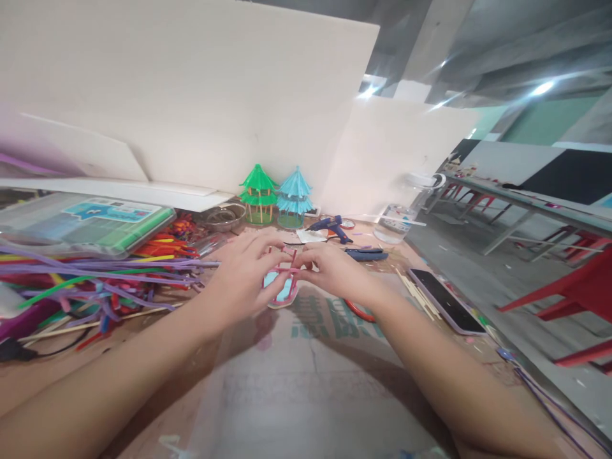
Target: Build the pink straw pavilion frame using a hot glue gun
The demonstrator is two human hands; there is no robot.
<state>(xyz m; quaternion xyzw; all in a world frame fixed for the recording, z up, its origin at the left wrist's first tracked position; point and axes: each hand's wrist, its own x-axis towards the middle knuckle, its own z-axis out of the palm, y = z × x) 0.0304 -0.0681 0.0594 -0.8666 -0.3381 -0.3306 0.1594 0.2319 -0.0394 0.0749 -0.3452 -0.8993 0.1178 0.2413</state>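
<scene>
Between my hands is a small craft piece [285,290] with a light blue base, a pink rim and thin pink upright parts. My left hand [241,271] curves around its left side, with thumb and fingertips closed on the pink edge. From the right, my right hand [329,268] pinches at a pink strip near the top of the piece. The fingers partly hide the piece, and blur makes the exact contact points hard to see. Just behind stand a green model pavilion [259,191] and a light blue model pavilion [294,194].
Many coloured pipe cleaners [109,287] lie at left, beside a clear plastic case [90,223]. Behind my right hand are a blue glue gun [332,226] and dark-handled pliers [367,254]. Wooden sticks [421,293] and a phone [447,299] lie at right, near a clear plastic jar [399,210].
</scene>
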